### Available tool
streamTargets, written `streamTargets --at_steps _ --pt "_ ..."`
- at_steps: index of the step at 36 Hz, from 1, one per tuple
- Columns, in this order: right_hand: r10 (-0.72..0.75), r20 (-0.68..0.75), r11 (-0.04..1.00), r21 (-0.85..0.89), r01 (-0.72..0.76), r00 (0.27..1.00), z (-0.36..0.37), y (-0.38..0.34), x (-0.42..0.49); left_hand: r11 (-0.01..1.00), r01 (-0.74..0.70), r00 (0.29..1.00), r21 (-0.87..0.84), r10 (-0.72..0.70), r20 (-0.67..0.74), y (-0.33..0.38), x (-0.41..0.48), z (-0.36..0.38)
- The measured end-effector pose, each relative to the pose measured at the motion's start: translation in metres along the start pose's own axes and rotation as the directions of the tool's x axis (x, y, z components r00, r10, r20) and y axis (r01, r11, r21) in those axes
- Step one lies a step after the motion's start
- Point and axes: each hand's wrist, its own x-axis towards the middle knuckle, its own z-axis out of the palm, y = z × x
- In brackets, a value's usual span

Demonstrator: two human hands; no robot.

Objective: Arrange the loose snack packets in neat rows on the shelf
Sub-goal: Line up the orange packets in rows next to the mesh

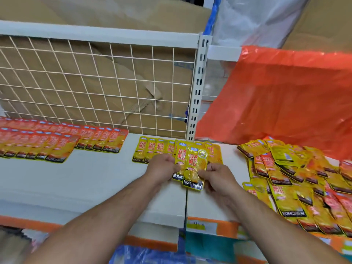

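White shelf (76, 180) under left hand (162, 169) and right hand (219, 177). Wire mesh back panel (95, 82) beyond the left, cardboard (118, 96) behind it. Slotted upright (198, 88) dead ahead. Orange plastic sheet (285, 92) beyond the right.

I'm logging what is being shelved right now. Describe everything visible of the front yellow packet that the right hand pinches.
The front yellow packet is a flat, glossy, crinkled plastic pouch with red characters, a blue tab on top and a black band reading KONCHEW at the bottom. It lies lengthwise over the white shelf, overlapping a neighbour packet that the left hand grips. The right hand pinches its lower right edge.
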Motion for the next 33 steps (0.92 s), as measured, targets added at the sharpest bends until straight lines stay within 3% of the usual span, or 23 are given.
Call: streamTargets --at_steps 13,22,27,33 --pt "0.007 0.103 1.0 0.019 -0.009 0.995 0.082 -0.017 0.025 0.993 0.092 0.988 0.076 -0.081 -0.131 -0.037 0.024 -0.083" --pt "0.026 0.082 0.996 -0.09 -0.018 0.996 0.13 -0.03 0.028 0.923 0.105 0.978 0.37 -0.029 -0.205 -0.055 0.035 -0.126" --pt "0.042 0.046 0.988 -0.15 -0.035 0.998 0.133 -0.035 0.026 0.874 0.059 0.989 0.481 0.013 -0.144 -0.052 0.036 -0.127" --pt "0.083 0.011 0.994 -0.068 -0.082 0.996 0.136 -0.032 0.02 0.811 0.002 0.992 0.586 0.074 -0.104 -0.057 0.038 -0.124"
